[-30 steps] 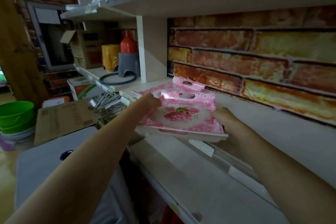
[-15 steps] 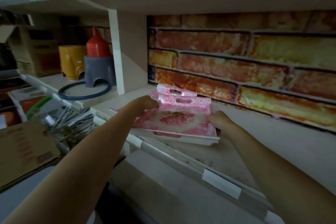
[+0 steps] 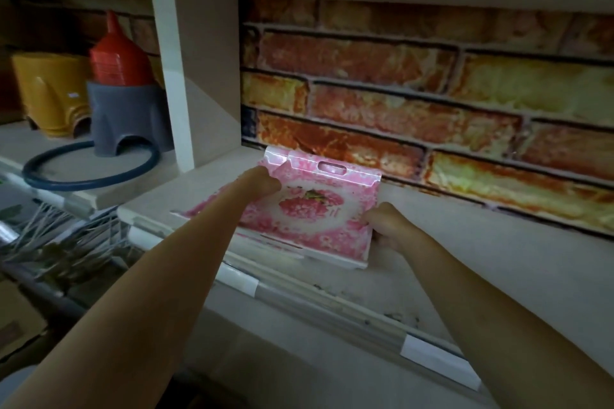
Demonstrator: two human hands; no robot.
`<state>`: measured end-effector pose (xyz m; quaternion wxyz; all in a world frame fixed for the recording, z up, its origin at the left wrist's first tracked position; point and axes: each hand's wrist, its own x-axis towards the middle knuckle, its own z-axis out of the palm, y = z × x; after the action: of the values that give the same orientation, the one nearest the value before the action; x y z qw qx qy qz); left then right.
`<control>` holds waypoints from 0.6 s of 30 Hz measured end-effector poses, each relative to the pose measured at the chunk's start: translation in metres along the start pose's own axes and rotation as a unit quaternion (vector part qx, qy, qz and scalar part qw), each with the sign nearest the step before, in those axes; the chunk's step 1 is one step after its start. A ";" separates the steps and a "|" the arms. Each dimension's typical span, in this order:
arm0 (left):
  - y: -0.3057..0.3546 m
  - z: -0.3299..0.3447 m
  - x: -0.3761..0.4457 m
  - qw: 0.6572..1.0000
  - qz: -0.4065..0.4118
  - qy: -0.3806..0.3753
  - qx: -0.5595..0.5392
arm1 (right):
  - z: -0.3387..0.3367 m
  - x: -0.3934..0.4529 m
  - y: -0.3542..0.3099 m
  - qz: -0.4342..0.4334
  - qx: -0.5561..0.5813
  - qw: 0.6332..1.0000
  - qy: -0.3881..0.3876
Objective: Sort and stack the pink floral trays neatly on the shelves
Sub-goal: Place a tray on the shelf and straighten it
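Head view—left hand [image 3: 262, 181] hides trays' [image 3: 319, 209] left rim.

The pink floral trays [image 3: 319, 209] look like smooth plastic, and the raised back edge shines where the light hits it. The shelf [image 3: 481, 269] under them is pale and dull, with a slightly grainy, dusty top. A shiny see-through plastic strip [image 3: 332, 305] runs along its front edge. The wall [image 3: 415, 93] behind looks like rough brick, red and yellow. On the next shelf, the red cone [image 3: 116, 56], grey stand [image 3: 123, 116] and yellow tub [image 3: 50, 96] all look like smooth, dull plastic. The blue ring [image 3: 89, 173] looks smooth too.
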<state>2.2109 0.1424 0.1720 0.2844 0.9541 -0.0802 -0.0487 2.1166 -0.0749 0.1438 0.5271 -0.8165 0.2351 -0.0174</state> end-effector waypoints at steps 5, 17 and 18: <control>-0.011 0.008 0.021 0.998 0.009 -0.042 0.047 | 0.013 0.012 -0.003 -0.003 0.015 1.000 -0.007; 0.024 0.023 0.000 0.996 0.054 -0.018 0.073 | 0.003 -0.014 -0.003 0.014 0.013 1.000 -0.010; 0.032 0.024 -0.004 0.996 0.061 -0.019 0.060 | -0.002 -0.019 -0.003 0.018 0.009 1.000 -0.015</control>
<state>2.1993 0.1038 0.1703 0.2278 0.9617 -0.1460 -0.0444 2.1004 -0.0684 0.1516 0.5384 -0.8072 0.2421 0.0019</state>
